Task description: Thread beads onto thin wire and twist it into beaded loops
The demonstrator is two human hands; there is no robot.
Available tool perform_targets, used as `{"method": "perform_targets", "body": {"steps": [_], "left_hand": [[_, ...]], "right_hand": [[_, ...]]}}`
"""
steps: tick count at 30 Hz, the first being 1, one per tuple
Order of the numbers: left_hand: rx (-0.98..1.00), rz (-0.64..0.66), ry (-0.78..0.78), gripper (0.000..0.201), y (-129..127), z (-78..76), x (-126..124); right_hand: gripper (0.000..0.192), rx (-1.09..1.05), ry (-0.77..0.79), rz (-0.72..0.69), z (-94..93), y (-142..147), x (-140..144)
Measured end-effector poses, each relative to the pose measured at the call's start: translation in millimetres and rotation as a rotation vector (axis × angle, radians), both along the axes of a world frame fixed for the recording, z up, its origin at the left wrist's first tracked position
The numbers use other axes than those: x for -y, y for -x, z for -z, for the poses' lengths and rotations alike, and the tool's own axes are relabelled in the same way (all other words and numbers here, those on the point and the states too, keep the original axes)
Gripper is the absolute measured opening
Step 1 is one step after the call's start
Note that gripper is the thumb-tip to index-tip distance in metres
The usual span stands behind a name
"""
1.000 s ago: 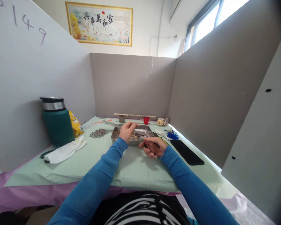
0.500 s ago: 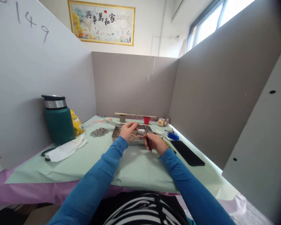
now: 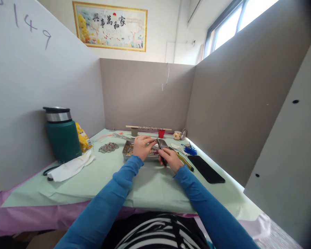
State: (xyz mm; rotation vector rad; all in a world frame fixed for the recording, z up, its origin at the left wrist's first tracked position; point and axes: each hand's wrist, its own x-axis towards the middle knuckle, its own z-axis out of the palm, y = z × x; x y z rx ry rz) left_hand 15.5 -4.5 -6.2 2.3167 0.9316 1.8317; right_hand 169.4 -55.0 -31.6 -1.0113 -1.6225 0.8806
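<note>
Left hand: fingers curling, pinching a thin silvery wire above the shallow rectangular steel tray of small mixed beads, lying toward the table's far edge. Right hand: fingers closing around dark slender pliers, the tip meeting the wire over the tray's near rim. Flat black matte slab: lying near the right edge. Glossy green cylindrical flask: standing by the left edge, crumpled white cloth resting just beside it.

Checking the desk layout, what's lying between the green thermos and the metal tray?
In the head view, a beaded silver ornament lies on the table cover between thermos and tray.
</note>
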Motion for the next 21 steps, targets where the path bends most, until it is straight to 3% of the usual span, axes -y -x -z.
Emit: {"method": "perform_targets", "body": {"steps": [7,13,17,21], "left_hand": [[-0.113,-0.058,-0.133,0.016,3.0,1.5,-0.7],[-0.134,-0.059,-0.136,0.016,3.5,0.2,-0.3],[-0.035,0.001,-0.020,0.014,0.3,-0.4,1.7],[0.179,0.175,0.256,0.016,-3.3,-2.0,5.0]], "right_hand": [[0.036,0.030,-0.048,0.043,-1.0,1.8,2.2],[0.035,0.084,-0.115,0.080,-2.3,2.1,3.2],[0.034,0.185,-0.230,0.214,-0.3,2.8,3.7],[0.032,0.322,-0.382,0.377,2.0,3.1,4.7]]}}
